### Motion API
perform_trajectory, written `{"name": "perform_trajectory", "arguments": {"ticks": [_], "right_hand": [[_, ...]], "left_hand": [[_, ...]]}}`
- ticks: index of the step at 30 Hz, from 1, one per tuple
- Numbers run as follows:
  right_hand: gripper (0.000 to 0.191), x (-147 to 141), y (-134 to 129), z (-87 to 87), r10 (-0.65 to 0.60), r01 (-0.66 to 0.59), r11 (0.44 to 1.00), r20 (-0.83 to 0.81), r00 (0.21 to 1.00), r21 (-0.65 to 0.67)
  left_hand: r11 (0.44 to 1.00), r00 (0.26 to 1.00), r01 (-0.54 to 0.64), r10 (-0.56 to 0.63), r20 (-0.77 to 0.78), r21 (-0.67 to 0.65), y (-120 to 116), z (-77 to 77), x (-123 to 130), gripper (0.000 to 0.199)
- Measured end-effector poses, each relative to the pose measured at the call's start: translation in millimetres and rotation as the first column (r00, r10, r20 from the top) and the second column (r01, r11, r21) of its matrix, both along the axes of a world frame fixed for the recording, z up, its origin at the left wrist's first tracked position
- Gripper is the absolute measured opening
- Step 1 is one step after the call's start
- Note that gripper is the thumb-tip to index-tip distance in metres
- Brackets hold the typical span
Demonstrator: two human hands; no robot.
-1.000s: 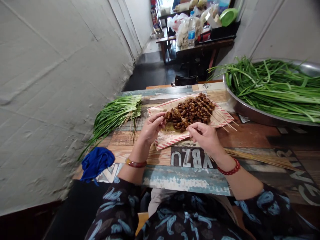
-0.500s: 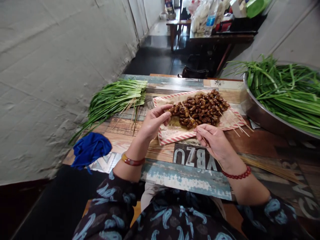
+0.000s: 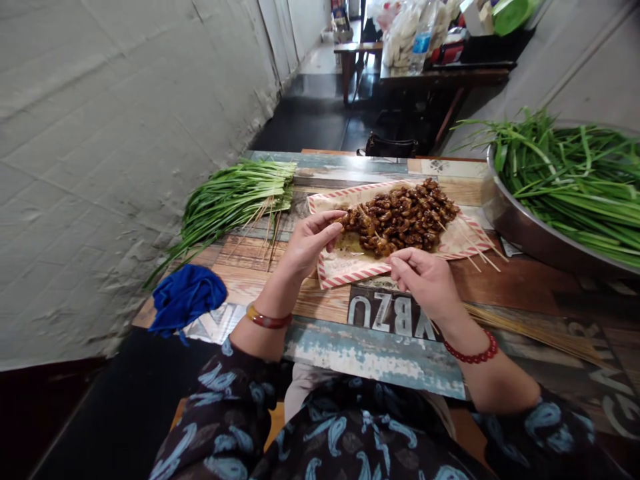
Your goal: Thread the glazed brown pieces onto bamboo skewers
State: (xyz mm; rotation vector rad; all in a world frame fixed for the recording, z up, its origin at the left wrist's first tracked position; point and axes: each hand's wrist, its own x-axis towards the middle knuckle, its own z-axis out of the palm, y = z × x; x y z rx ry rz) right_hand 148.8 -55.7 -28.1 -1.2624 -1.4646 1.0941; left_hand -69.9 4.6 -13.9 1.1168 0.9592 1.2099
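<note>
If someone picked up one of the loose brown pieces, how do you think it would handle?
The brown pieces would probably be slippery, since they look glossy and liquid has pooled on the paper beside them. Each looks small, so likely light. Their rounded shape suggests some rolling, though the crowded pile may limit it.

Bottle [image 3: 421,43] higher in view than a second ago, cap now beyond the edge.

Head-worn camera looks forward and down over the tabletop [image 3: 320,313].
</note>
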Motion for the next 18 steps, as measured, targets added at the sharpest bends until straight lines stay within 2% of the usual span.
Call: {"name": "perform_trajectory", "arguments": {"ticks": [3, 6, 12, 18], "right_hand": [[0.016, -1.5, -2.3, 0.8, -0.085, 0.003, 0.957, 0.27, 0.959, 0.289], [0.017, -3.4, -2.6, 1.1, -0.131, -0.036, 0.898, 0.345, 0.929, 0.439], [0.017, -2.9, -1.6, -2.0, -0.106, -0.074, 0.891, 0.366, 0.925, 0.448], [0.017, -2.3, -2.1, -4.2, -0.079, -0.102, 0.885, 0.362, 0.929, 0.455]], "left_hand": [[0.999, 0.998, 0.028, -0.027, 0.049, -0.024, -0.1, 0.6, -1.4, 0.032], [0.997, 0.994, 0.069, -0.066, 0.083, -0.031, 0.3, 1.4, -3.5, 0.034], [0.995, 0.991, 0.076, -0.068, 0.113, -0.065, 2.1, -0.8, -6.9, 0.027], [0.995, 0.985, 0.054, -0.04, 0.169, -0.08, 5.0, -3.7, -8.7, 0.033]]}}
